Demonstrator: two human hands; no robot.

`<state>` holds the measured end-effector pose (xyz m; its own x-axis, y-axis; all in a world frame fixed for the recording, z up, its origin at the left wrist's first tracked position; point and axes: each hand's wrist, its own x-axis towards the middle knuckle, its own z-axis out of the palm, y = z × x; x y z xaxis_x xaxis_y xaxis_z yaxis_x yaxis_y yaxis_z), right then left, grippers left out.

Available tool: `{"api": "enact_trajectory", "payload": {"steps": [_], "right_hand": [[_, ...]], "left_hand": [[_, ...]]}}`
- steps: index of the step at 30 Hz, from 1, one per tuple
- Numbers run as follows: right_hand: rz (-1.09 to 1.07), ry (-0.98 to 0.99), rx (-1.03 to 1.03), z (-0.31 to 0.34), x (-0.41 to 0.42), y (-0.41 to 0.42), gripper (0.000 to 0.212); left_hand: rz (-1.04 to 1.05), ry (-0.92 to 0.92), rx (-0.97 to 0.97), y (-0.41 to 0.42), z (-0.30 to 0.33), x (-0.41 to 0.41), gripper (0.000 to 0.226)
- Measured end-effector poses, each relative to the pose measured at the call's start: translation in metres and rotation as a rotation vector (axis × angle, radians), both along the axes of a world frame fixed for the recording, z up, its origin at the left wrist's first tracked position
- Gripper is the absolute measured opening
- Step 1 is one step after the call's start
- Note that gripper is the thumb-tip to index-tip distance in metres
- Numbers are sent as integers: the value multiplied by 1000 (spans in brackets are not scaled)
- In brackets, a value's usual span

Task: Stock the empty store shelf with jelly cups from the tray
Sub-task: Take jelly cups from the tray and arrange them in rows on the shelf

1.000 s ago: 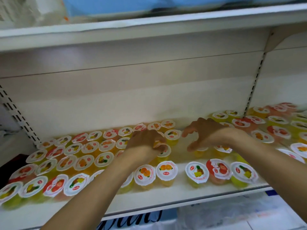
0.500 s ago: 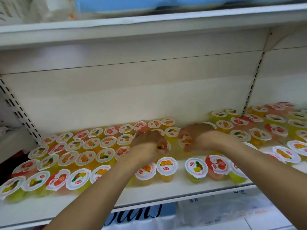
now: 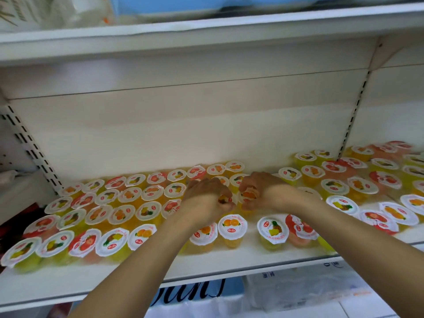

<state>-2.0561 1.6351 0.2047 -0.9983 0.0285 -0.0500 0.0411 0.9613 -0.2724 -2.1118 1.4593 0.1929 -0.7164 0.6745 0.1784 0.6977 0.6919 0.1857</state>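
Several jelly cups with white, fruit-printed lids stand in rows on the white shelf (image 3: pixel 229 260). My left hand (image 3: pixel 204 200) is curled around a jelly cup (image 3: pixel 223 199) in the middle of the shelf. My right hand (image 3: pixel 266 191) grips an orange-lidded jelly cup (image 3: pixel 249 195) right beside it. The two hands almost touch. In front of them stand an orange cup (image 3: pixel 232 224) and a pineapple cup (image 3: pixel 272 229) in the front row. No tray is in view.
The rows run from the left upright (image 3: pixel 27 143) past the right upright (image 3: pixel 353 115) onto the neighbouring shelf. A shelf above (image 3: pixel 206 33) carries bagged goods. Plastic-wrapped packages (image 3: pixel 298 292) lie below the shelf edge. A bare strip of shelf lies in front of the front row.
My right hand has moved left, from the cups on the right to a cup beside my left hand, and has closed on it. My left hand has barely moved.
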Motion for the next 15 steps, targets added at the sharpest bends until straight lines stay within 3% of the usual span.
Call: {"api": "enact_trajectory", "payload": {"steps": [8,11,15], "right_hand": [[85,100,-89,8,32,5,29],[134,7,-83,13,54,11,50],[122,-70,208,3,69,11,71]], "left_hand": [[-67,-42,77,-16,-3,21,35],[-139,-58,86,-25,-7,30,37],[-114,-39,-3,-27,-8,39,50]]}}
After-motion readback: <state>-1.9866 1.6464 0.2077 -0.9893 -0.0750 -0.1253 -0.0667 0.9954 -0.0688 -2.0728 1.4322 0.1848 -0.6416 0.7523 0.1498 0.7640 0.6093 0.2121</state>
